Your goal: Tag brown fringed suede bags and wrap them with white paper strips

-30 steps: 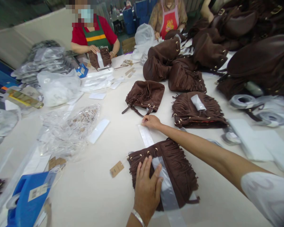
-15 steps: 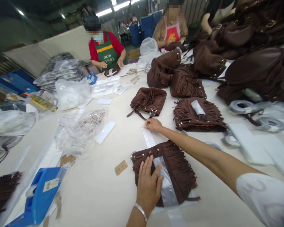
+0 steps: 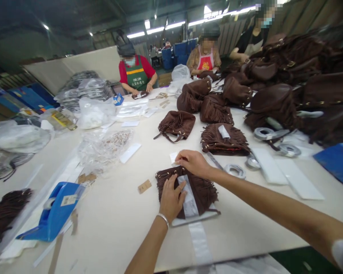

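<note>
A dark brown fringed bag (image 3: 205, 190) lies flat in front of me, with gold eyelets along its far edge. Across its middle is a greyish, shiny wrapped piece (image 3: 189, 201). My left hand (image 3: 171, 198) rests on the bag with its fingers stretched out, at the edge of that wrapped piece. At the bag's far edge, my right hand (image 3: 194, 163) pinches the end of a white strip (image 3: 200, 243). This strip passes beneath the bag and comes out on the near side. A brown cardboard tag (image 3: 144, 186) lies left of the bag.
Another fringed bag (image 3: 225, 142) and a handled bag (image 3: 176, 125) lie beyond my hands. Brown bags (image 3: 274, 99) are heaped at the right. On the left are a blue tape dispenser (image 3: 55, 211) and clear plastic (image 3: 105, 148). Co-workers sit across the table (image 3: 111, 220).
My right hand has drawn the strip's far end nearer, to the bag's eyelet edge. My left hand stays flat on the bag. The camera view has shifted.
</note>
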Demonstrator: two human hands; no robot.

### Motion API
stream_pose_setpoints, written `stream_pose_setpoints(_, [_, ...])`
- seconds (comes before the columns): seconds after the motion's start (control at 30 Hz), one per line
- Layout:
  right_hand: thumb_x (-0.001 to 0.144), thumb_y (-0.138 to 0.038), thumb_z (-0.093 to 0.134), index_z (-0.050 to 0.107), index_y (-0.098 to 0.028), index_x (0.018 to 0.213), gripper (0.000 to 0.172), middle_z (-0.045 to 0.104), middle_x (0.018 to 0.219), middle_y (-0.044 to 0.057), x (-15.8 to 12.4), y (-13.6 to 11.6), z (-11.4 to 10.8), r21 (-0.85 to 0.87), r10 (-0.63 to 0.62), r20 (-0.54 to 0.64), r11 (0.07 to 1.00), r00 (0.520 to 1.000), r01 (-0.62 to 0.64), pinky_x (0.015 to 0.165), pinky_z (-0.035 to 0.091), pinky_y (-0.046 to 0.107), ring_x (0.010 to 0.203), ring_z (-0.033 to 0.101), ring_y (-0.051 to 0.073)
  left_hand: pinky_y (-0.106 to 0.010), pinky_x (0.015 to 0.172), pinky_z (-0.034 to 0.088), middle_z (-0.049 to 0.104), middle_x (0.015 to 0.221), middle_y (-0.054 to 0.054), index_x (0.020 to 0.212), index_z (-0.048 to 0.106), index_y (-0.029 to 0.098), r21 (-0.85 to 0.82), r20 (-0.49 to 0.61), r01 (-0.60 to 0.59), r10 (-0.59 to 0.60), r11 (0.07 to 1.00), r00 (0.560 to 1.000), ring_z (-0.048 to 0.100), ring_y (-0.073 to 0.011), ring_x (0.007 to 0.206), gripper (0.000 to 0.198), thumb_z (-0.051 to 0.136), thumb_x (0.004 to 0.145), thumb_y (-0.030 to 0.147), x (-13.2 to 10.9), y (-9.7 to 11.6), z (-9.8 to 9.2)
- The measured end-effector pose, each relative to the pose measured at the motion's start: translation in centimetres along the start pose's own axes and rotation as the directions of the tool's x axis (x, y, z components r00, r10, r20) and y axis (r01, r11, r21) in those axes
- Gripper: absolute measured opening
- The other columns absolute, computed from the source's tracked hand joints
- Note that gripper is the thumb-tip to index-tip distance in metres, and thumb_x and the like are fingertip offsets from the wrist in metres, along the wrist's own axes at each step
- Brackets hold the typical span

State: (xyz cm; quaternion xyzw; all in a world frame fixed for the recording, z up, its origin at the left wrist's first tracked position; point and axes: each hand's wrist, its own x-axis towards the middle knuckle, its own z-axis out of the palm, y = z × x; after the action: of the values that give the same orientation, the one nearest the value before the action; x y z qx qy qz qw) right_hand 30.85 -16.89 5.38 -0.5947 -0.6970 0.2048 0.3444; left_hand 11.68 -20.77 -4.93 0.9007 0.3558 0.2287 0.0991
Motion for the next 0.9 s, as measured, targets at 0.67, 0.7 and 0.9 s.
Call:
stream_pose_setpoints(0.67, [0.095, -0.021, 0.052, 0.061, -0.021, 0.095, 0.009, 0.064, 0.091, 0.005, -12.5, 2.7, 7.0, -0.188, -0.176, -0.066, 0.969, 0.982, 0.161, 0.08, 0.044, 0.031, 0.088, 0.054, 0.019, -0.055, 0.113, 0.034, 0.042, 0.144, -0.017, 0.124, 0.057, 0.016, 0.013, -0.06, 0.003, -0.002, 1.0, 0.998, 0.036, -0.0311, 0.137, 0.039, 0.053, 0.086, 0.015, -0.1, -0.2, 0.8])
stream_pose_setpoints(0.7, [0.095, -0.02, 0.052, 0.06, -0.021, 0.094, 0.009, 0.064, 0.09, 0.005, -12.5, 2.7, 7.0, -0.198, -0.18, -0.055, 0.966, 0.982, 0.166, 0.079, 0.043, 0.031, 0.088, 0.054, 0.019, -0.054, 0.113, 0.034, 0.042, 0.145, -0.016, 0.124, 0.057, 0.016, 0.024, -0.059, 0.009, -0.008, 1.0, 0.998, 0.036, -0.0307, 0.138, 0.039, 0.053, 0.086, 0.014, -0.2, -0.2, 0.7])
stream_pose_setpoints(0.9, [0.096, -0.021, 0.051, 0.06, -0.019, 0.09, 0.011, 0.062, 0.086, 0.004, -12.9, 2.8, 7.0, -0.268, -0.191, 0.003, 0.945, 0.982, 0.185, 0.077, 0.039, 0.03, 0.083, 0.051, 0.018, -0.052, 0.112, 0.037, 0.039, 0.149, -0.016, 0.121, 0.059, 0.018, 0.111, -0.063, 0.045, -0.038, 0.993, 0.997, 0.036, -0.0305, 0.138, 0.035, 0.052, 0.087, 0.015, -0.2, 0.0, 0.6])
